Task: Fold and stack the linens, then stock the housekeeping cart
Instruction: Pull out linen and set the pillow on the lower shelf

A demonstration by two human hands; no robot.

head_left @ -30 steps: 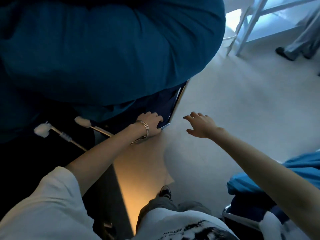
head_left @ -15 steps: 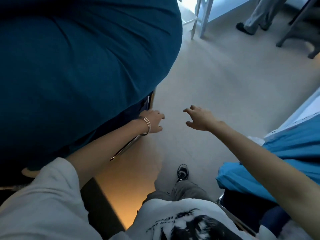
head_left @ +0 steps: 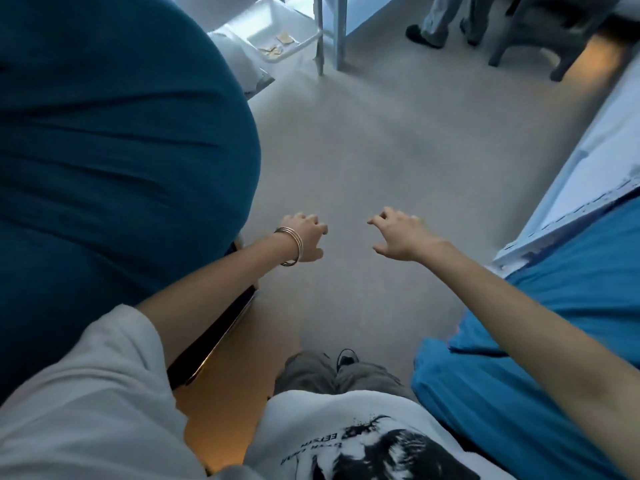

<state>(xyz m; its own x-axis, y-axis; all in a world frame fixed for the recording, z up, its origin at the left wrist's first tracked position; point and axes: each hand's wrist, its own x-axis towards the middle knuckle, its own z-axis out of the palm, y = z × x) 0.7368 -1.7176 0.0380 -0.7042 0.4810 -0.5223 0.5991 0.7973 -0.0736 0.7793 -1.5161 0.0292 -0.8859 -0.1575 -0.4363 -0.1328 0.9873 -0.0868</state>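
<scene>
Head view has your fingers loosely curled on both hands, and neither holds anything. Your left hand (head_left: 306, 239) hangs over the pale floor (head_left: 398, 150) just beside the big dark teal linen bag (head_left: 121, 150), not touching it, with thin metal bangles (head_left: 292, 245) round the wrist. Your right hand (head_left: 398, 237) hangs level with it, a small gap between the two, its fingertips pointing toward the left one. Below your left forearm a dark metal-edged frame (head_left: 214, 337) runs under the bag; I cannot tell what it belongs to. At your right side, under your right forearm, lies a heap of brighter blue linen (head_left: 536, 358), and beyond it the edge of a bed with a white sheet (head_left: 595, 161). Straight below you see your grey trousers, one dark shoe (head_left: 347, 356) and your white printed shirt (head_left: 346, 438). Far ahead stand white metal legs (head_left: 320, 39), a white tray (head_left: 273, 26) and another person's legs (head_left: 440, 19).
</scene>
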